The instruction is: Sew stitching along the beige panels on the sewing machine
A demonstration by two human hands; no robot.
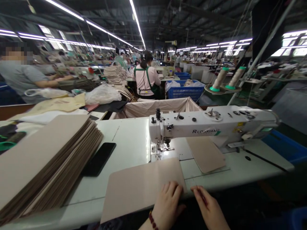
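Observation:
A beige panel lies on the pale green table in front of the sewing machine, its upper right part near the needle area. My left hand, with a dark red bead bracelet at the wrist, rests on the panel's lower right part, fingers bent and slightly apart. Just right of the panel, at the table's front edge, is my right hand. Its fingers are pressed together; whether they hold something small cannot be made out. A second beige panel lies under the machine's arm.
A tall stack of beige panels fills the table's left side, with a black phone beside it. Thread cones stand behind the machine. Beyond the table are a cloth-lined bin, a blue basket and other people.

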